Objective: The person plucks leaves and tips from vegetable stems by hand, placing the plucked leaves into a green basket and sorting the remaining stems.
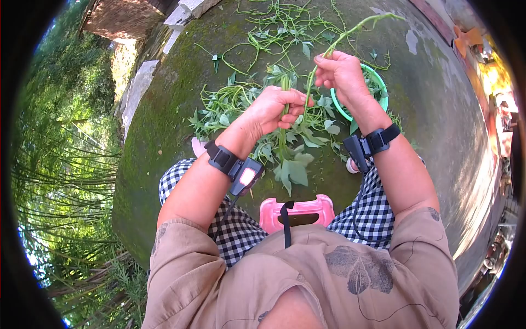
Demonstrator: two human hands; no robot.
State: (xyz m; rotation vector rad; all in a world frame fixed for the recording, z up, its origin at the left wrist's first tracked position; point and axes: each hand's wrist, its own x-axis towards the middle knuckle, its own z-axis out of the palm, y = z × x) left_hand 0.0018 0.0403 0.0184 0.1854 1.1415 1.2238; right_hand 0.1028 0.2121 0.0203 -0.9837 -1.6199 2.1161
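Note:
My left hand (269,109) is wrapped round a bunch of leafy green stems (294,171), whose broad leaves hang down towards my lap. Pinched between the fingertips of my right hand (344,75) is a long bare vine stem (359,28); its upper end bends away to the right, and its lower end reaches the fingers of my left hand. Below both hands lies a loose pile of leafy vines (222,101) on the ground. Just behind my right wrist sits a green-rimmed basket (342,111) with leaves in it, partly hidden by the wrist.
More tangled stems (285,24) are strewn farther out on the mossy concrete ground (164,126). A pink plastic stool (269,211) shows between my knees. Pale stone blocks (139,90) edge the ground at left, beside dense greenery (71,164). Assorted clutter (496,82) lines the right side.

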